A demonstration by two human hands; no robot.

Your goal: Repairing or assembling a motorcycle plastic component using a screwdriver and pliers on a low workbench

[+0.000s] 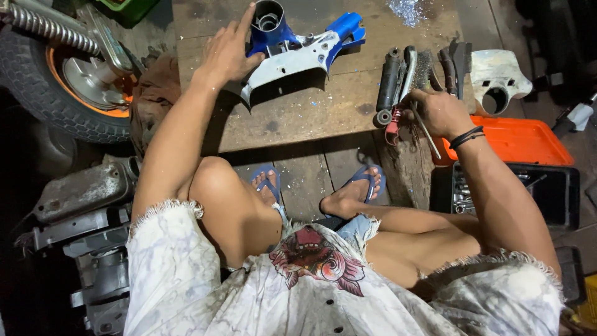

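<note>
Right hand (pixel 440 113) closes its grip on a thin rod (pixel 426 129); left hand (pixel 229 51), fingers wide, steadies blue-white frame part (pixel 292 57).

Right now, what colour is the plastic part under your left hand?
Blue and white motorcycle fairing piece, clearest in the head view.

Frame part (pixel 292 53) left of tools (pixel 416 78)

The person wore a sleeveless white shirt with a grey marbled pattern, its armholes cut ragged and fraying (loose threads stood out along both edges). Dark buttons ran down the front, beside a red and pink printed creature with curling scales. Frayed pale denim shorts showed below it. Black bands circled the right wrist, and blue flip-flops covered both feet.
</note>
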